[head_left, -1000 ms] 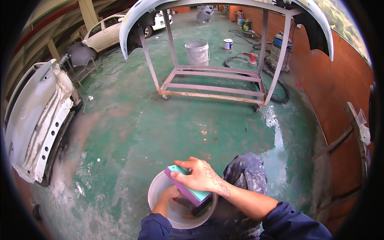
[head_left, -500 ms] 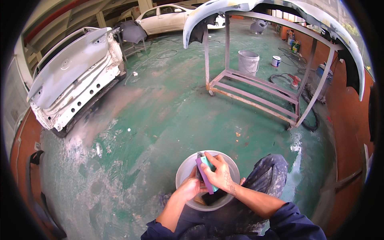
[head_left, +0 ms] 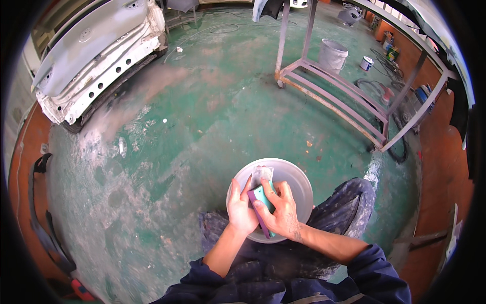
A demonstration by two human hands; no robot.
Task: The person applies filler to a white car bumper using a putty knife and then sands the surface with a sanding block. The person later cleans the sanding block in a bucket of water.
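A white plastic bucket (head_left: 296, 182) stands on the floor between my knees. Over its opening I hold a teal and purple sanding block (head_left: 261, 205) on edge. A grey sheet of sandpaper (head_left: 261, 175) sticks out past the block's far end. My right hand (head_left: 279, 213) grips the block from the right side, fingers across its teal face. My left hand (head_left: 240, 207) presses against the block's purple side from the left. Both forearms come in from the lower edge, sleeves dark blue.
The floor is green, scuffed with white dust. A white car body panel (head_left: 96, 55) lies at upper left. A metal stand (head_left: 344, 101) rises at upper right, with a grey bucket (head_left: 332, 54) and a small can (head_left: 366, 63) behind it. Hoses (head_left: 400, 147) trail by the orange strip.
The view has swung left and down. The block has turned from flat over the bucket to on edge, and my left hand has come up from the bucket's rim onto it.
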